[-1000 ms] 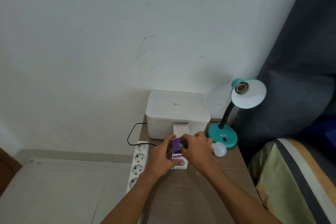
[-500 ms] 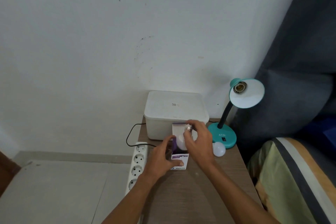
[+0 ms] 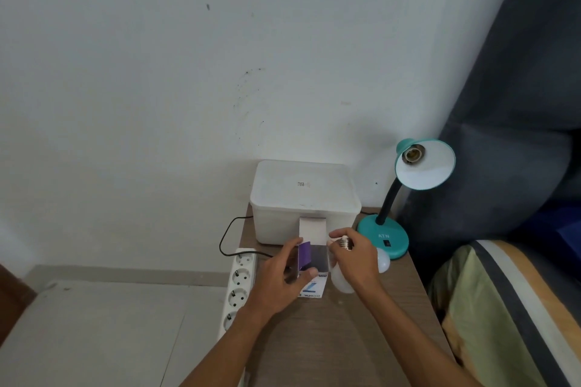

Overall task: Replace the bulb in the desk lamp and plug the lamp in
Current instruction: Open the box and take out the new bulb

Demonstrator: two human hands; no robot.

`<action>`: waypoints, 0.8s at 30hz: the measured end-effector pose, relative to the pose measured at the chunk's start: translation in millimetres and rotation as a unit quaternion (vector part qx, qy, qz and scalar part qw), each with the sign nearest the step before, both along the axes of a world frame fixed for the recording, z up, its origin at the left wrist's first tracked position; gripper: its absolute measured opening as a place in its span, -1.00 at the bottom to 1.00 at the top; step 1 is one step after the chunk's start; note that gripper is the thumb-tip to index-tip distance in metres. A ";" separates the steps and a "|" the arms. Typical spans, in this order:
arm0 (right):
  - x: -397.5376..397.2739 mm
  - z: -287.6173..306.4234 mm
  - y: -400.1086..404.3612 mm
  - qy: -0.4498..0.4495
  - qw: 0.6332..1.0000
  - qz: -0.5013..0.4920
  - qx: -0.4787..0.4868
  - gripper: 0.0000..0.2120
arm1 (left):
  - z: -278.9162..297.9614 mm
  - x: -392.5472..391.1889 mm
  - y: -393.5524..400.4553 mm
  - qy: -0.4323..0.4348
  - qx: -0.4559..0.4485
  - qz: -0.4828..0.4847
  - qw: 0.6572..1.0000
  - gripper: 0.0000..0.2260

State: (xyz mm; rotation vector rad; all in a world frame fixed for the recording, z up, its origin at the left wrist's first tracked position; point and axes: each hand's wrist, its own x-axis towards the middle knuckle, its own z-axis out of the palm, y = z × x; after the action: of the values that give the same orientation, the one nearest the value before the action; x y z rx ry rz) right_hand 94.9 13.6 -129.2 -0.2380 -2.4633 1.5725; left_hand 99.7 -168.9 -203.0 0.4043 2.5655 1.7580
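Observation:
A teal desk lamp [image 3: 385,237] stands at the back right of the wooden table [image 3: 345,339], its shade [image 3: 430,170] tilted toward me with a bare socket [image 3: 413,154]. My left hand [image 3: 279,280] grips a small open purple and white bulb box [image 3: 312,264] upright on the table. My right hand [image 3: 355,258] holds a white bulb [image 3: 341,283] just right of the box, metal screw base up, globe down. Another white bulb [image 3: 383,261] lies on the table by the lamp's base.
A white lidded plastic box [image 3: 303,198] sits against the wall behind my hands. A white power strip [image 3: 239,286] lies off the table's left edge, with a black cord [image 3: 226,236] looping past it. A striped cushion [image 3: 509,308] and dark fabric [image 3: 518,104] fill the right side.
My right hand pulled the white bulb up out of the box and moved it to the box's right side. My left hand stayed on the box.

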 end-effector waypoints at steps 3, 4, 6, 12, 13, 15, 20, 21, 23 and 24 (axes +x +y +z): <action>1.5 2.9 -1.4 0.034 0.995 -0.093 -0.021 -0.89 | 2.6 1.9 -1.1 0.006 0.016 0.002 1.000 -0.27; 2.0 3.4 0.1 0.032 0.992 -0.122 -0.027 -0.88 | 3.1 2.1 -1.4 0.004 0.020 0.003 1.000 -0.27; 1.9 1.9 5.6 -0.015 0.988 -0.145 -0.042 -0.86 | 2.7 2.2 -1.8 0.001 0.031 0.003 1.000 -0.27; 4.8 -3.4 14.2 -0.132 0.976 -0.022 -0.172 -0.86 | 1.4 1.0 -0.8 0.002 0.036 0.004 0.999 -0.24; 5.9 -2.9 13.2 -0.124 0.977 -0.005 -0.176 -0.87 | 1.7 1.5 -0.4 0.004 0.037 0.004 0.999 -0.24; 7.8 -2.7 9.3 -0.109 0.984 0.028 -0.139 -0.90 | 1.9 3.6 0.3 0.006 0.035 0.001 0.999 -0.25; 5.2 -11.3 2.1 -0.086 0.994 0.062 -0.023 -0.86 | 0.9 5.4 1.9 0.015 0.020 0.027 0.999 -0.50; 4.6 -12.9 1.7 -0.085 0.994 0.063 -0.011 -0.85 | 0.4 4.5 2.5 0.018 0.016 0.035 0.999 -0.55; 4.1 -14.8 1.1 -0.080 0.995 0.063 -0.008 -0.80 | -0.4 3.1 3.3 0.016 0.013 0.046 0.999 -0.60; 4.1 -14.8 0.7 -0.081 0.995 0.064 -0.015 -0.75 | -1.1 2.3 3.5 0.017 0.013 0.048 0.999 -0.60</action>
State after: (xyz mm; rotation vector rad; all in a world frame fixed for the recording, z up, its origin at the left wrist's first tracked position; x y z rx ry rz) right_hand 99.0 14.4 -144.0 -0.2241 -2.6275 1.7049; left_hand 102.0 -165.4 -204.2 0.3173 2.6306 1.8313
